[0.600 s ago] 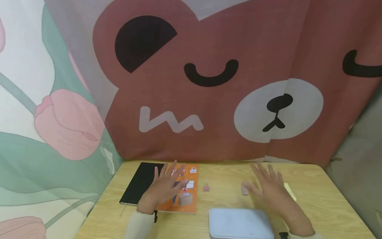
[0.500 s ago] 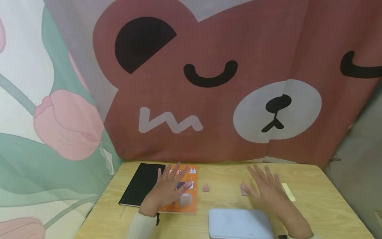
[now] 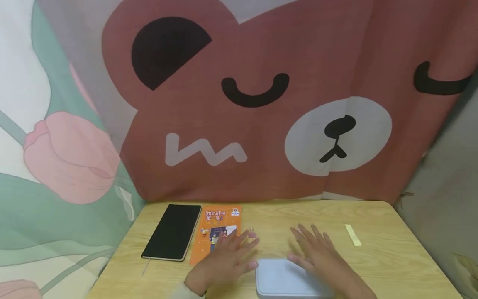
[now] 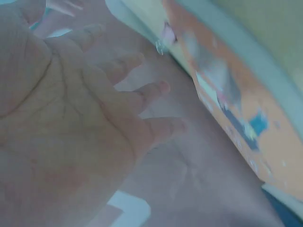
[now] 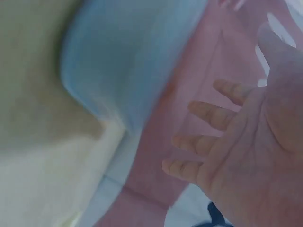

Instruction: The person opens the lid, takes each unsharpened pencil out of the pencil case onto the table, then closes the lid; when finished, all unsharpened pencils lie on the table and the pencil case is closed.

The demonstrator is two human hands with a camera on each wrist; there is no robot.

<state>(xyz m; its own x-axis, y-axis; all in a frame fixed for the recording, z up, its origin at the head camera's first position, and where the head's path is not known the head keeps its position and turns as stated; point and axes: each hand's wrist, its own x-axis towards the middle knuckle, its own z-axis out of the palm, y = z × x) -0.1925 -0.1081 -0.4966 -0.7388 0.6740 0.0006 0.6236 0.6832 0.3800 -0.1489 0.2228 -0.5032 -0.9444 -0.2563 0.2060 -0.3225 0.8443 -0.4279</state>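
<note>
Pale blue case (image 3: 289,280) lies at the near edge of the wooden worktop (image 3: 392,257), and both my hands are over it.
My left hand (image 3: 225,261) is spread flat, fingers straight, just beside the case's left edge and partly over the orange booklet (image 3: 214,232). My right hand (image 3: 317,259) is spread too, above the case's far side, holding nothing.

Spread left hand (image 4: 61,123) beside orange booklet (image 4: 236,109)
</note>
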